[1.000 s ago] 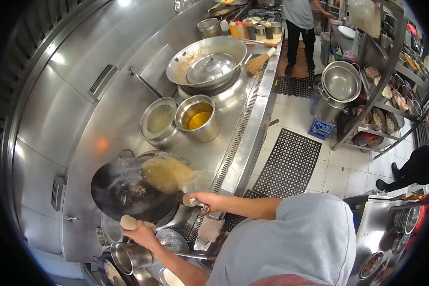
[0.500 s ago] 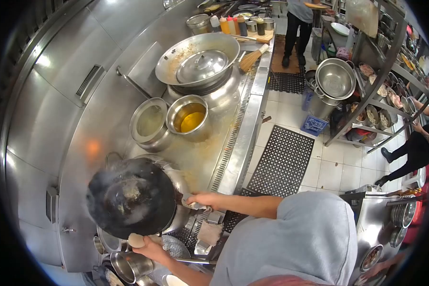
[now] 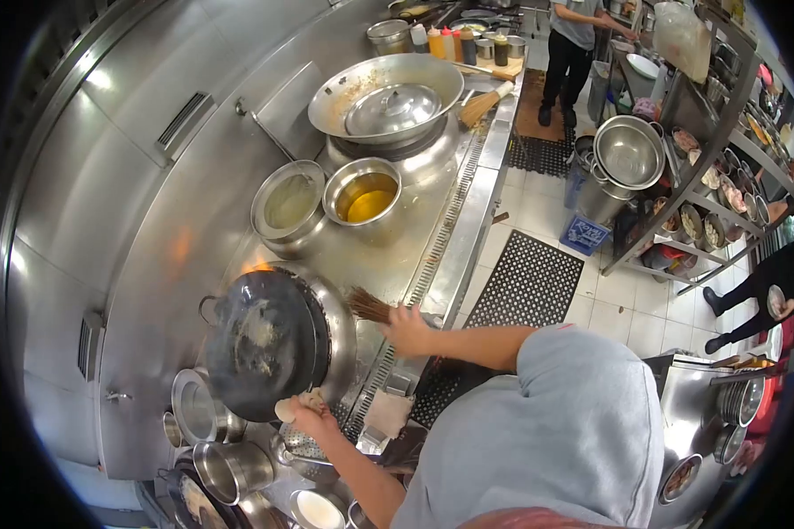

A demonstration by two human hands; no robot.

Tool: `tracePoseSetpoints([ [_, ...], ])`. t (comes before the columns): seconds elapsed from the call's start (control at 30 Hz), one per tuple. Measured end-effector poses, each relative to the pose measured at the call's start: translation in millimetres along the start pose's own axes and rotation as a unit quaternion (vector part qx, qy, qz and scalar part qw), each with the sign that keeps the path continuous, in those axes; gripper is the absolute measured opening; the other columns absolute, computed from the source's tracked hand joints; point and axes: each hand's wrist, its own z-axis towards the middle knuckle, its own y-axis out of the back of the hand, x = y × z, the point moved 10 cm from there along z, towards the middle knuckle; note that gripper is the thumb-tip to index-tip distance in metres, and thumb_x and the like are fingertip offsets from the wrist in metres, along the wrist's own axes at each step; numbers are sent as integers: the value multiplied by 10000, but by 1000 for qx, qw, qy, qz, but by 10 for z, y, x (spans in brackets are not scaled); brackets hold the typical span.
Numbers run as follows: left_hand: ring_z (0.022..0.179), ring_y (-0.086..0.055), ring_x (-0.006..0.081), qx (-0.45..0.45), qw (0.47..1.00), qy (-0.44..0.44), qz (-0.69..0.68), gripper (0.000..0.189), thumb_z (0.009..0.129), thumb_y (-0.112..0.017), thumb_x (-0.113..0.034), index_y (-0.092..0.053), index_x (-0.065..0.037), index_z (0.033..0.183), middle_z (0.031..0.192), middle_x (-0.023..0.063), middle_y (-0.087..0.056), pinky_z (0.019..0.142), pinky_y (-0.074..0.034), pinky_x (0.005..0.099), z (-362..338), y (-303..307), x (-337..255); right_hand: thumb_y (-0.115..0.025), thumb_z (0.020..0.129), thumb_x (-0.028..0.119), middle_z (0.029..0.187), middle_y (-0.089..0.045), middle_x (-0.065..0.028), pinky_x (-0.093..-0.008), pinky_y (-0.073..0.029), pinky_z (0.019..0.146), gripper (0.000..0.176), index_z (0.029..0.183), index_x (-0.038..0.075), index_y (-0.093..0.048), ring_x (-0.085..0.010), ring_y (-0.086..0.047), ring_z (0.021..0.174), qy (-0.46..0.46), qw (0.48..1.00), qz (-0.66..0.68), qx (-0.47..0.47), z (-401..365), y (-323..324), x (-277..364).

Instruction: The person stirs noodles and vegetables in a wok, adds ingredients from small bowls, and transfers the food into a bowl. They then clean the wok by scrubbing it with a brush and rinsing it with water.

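Note:
A dark, smoking wok (image 3: pixel 265 353) with pale residue inside sits tilted over the burner ring (image 3: pixel 340 326). At its lower rim my left hand (image 3: pixel 316 418) is closed around a pale cloth (image 3: pixel 287 408). My right hand (image 3: pixel 408 331) is beside the burner, closed on the end of a brown bristle brush (image 3: pixel 369 305), whose bristles point toward the wok. A small flame (image 3: pixel 256 265) shows at the wok's upper edge.
Beyond the burner stand an oil pot (image 3: pixel 363 196), a strainer pot (image 3: pixel 288 204) and a large pan (image 3: pixel 326 101) with a lid. Metal pots (image 3: pixel 232 472) crowd the near side. A co-worker (image 3: pixel 572 44) stands far back; another person's legs (image 3: pixel 754 295) show right.
My right hand has moved up from the cloth at the wok's side and now holds the brush. My left hand and the wok have shifted right and up in view. A flame has appeared.

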Motion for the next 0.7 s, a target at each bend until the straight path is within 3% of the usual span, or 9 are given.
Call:
tracePoseSetpoints([
  [0.13, 933, -606, 232, 134, 977, 128, -105, 499, 873, -633, -384, -489, -89, 1248, 1157, 91, -586, 632, -523, 316, -462, 65, 169, -630, 826, 407, 1047, -651, -216, -477, -499, 729, 474, 1136, 50, -610, -339, -630, 999, 155, 947, 172, 225, -225, -787, 1251],
  [0.17, 942, -605, 242, 158, 973, 137, -96, 518, 875, -628, -411, -485, -88, 1255, 1161, 90, -584, 650, -523, 323, -662, 100, 74, -580, 854, 513, 934, -673, -201, -421, -524, 612, 572, 1142, 19, -597, -300, -670, 862, 379, 808, 343, 294, -526, -1389, 1960],
  [0.23, 989, -599, 285, 227, 965, 111, -71, 623, 886, -603, -481, -450, -48, 1307, 1207, 120, -567, 761, -527, 377, -968, 120, -218, -546, 860, 600, 889, -663, -169, -425, -522, 582, 666, 1131, -7, -586, -292, -655, 862, 114, 733, 368, 561, -1247, -1229, 2020],
  [0.37, 1122, -563, 349, 316, 946, -49, -53, 767, 883, -600, -497, -350, 25, 1386, 1266, 192, -529, 955, -464, 447, -943, 525, -888, -576, 836, 623, 866, -638, -135, -420, -533, 595, 661, 1121, 26, -600, -277, -643, 794, 195, 773, 344, 495, -1388, -1574, 2588],
  [0.47, 1136, -550, 360, 348, 933, -57, -68, 786, 876, -570, -542, -345, 8, 1389, 1285, 233, -502, 917, -496, 441, -1067, 1093, -1119, -603, 849, 545, 895, -611, -134, -412, -522, 524, 579, 1063, 7, -587, -252, -628, 709, 93, 730, 478, 479, -1396, -1675, 2796],
  [0.53, 1066, -580, 349, 314, 927, -78, -188, 758, 886, -544, -545, -369, 4, 1379, 1260, 238, -524, 856, -519, 420, -1182, 1484, -1177, -603, 863, 460, 846, -597, -151, -406, -490, 438, 487, 1033, 7, -549, -236, -613, 593, 14, 615, 587, 527, -1419, -1812, 2985],
  [0.6, 1059, -582, 348, 283, 938, -66, -188, 755, 886, -543, -545, -372, 3, 1377, 1257, 237, -526, 849, -520, 417, -1307, 1726, -1070, -607, 849, 310, 708, -572, -133, -378, -432, 362, 361, 1020, 8, -508, -223, -562, 472, -60, 611, 636, 467, -1355, -1880, 3056],
  [0.67, 1045, -587, 345, 226, 954, -38, -195, 750, 888, -539, -545, -376, 2, 1374, 1250, 236, -530, 837, -523, 411, -1779, 2025, -662, -607, 800, 202, 588, -511, -80, -362, -413, 343, 327, 1058, 30, -502, -212, -508, 395, 79, 768, 558, 304, -1089, -1603, 3080],
  [0.7, 1038, -589, 343, 198, 959, -22, -201, 747, 889, -537, -545, -378, 2, 1372, 1247, 236, -532, 831, -525, 407, -1773, 2097, -619, -589, 776, 156, 565, -493, -48, -344, -392, 331, 322, 1058, 28, -503, -187, -493, 384, 56, 751, 558, 350, -1161, -1416, 3069],
])
